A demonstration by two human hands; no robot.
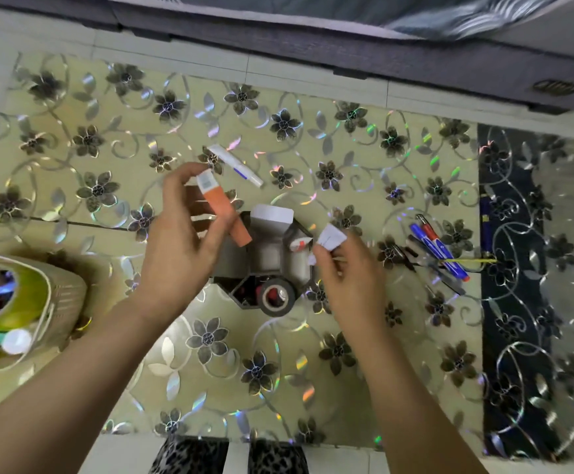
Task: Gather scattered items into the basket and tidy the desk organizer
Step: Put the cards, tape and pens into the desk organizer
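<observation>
My left hand [179, 234] pinches an orange and white box [222, 208] above the left side of the grey desk organizer [268, 258]. My right hand [350, 268] pinches a small white folded paper [331, 237] just right of the organizer. A roll of dark tape [276, 296] stands in the organizer's near compartment, and a white box [272, 213] sits at its far side. The cream basket [63, 295] with several items inside is at the left edge.
A white marker [236, 164] lies on the floral glass table beyond the organizer. Several pens, blue and red [437, 249], lie in a loose pile to the right. A grey sofa edge [381, 59] runs along the far side.
</observation>
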